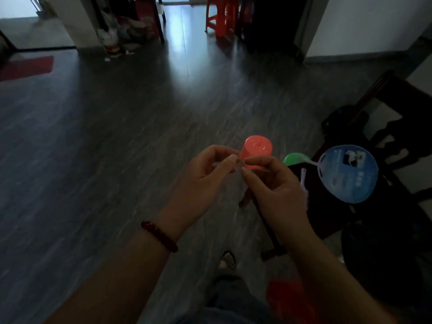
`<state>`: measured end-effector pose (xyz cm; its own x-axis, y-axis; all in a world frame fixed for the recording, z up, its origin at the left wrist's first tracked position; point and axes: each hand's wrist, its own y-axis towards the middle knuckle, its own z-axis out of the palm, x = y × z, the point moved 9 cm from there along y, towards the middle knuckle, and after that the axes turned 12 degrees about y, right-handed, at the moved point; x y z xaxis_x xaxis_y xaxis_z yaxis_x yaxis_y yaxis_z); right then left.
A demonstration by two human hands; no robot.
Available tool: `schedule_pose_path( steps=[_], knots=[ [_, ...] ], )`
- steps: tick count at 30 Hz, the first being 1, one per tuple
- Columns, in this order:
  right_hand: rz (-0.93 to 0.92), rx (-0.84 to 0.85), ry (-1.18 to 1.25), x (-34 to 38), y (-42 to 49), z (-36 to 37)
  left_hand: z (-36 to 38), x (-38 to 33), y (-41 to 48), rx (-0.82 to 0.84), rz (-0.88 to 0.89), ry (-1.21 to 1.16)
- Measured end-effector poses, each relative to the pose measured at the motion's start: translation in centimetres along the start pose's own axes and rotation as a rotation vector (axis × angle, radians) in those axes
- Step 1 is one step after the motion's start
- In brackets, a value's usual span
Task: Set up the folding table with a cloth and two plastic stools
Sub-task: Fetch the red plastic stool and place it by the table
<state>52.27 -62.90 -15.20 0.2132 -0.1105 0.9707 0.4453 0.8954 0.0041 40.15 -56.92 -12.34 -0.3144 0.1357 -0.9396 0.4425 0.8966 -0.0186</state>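
Dark floor [117, 136]; left hand [205, 176], right hand [278, 192] pinching pale scrap [238, 163]; red stool [257, 148] at twelve o'clock, likely light, rigid: grip seat rim.

I see a dark wood-grain plank floor [117, 136] filling most of the view, w/ a pale glare streak running down from a bright doorway [175, 0] at top centre. Room's dim overall. White wall [364, 24] w/ grey skirting top right. Pale pillar [77, 22] top left, bags [126, 31] heaped at its foot. Red mat [27, 66] at the floor's left edge. Dark wooden chair [395, 134] at right, blue round hand fan [350, 176] just beside it.
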Motion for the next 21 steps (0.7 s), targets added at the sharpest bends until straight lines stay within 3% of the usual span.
schedule_pose_path(
  steps=[21],
  knots=[
    [-0.058, -0.202, -0.052, -0.3, 34.6, 3.5, -3.0, 1.3, 37.5, 0.162, 0.062, 0.011]
  ],
)
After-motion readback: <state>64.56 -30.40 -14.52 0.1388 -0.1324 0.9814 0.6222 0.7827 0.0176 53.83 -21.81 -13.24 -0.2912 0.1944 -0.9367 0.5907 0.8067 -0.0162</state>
